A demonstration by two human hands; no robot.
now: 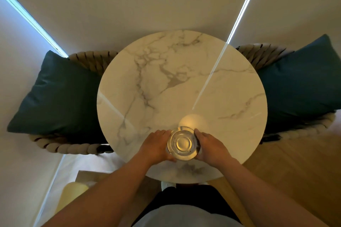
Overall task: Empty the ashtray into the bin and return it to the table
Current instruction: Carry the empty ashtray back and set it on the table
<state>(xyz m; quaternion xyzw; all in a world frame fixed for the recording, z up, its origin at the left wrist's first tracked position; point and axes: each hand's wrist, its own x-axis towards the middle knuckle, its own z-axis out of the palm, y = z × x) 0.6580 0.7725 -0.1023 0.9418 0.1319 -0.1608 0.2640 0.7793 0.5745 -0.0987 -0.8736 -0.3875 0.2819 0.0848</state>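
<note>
A round clear glass ashtray (183, 143) sits near the front edge of a round white marble table (166, 79). My left hand (156, 146) grips its left side and my right hand (210, 148) grips its right side, fingers curled around the rim. The ashtray's bowl looks clean, with a yellowish light reflection in it. I cannot tell whether it rests on the marble or is held just above it. No bin is clearly in view.
Two woven rope chairs with dark teal cushions flank the table, one at the left (55, 94) and one at the right (299, 79). A yellowish object (73, 195) and a brown box (92, 176) stand low at the left, beside my legs. Wooden floor shows at the right.
</note>
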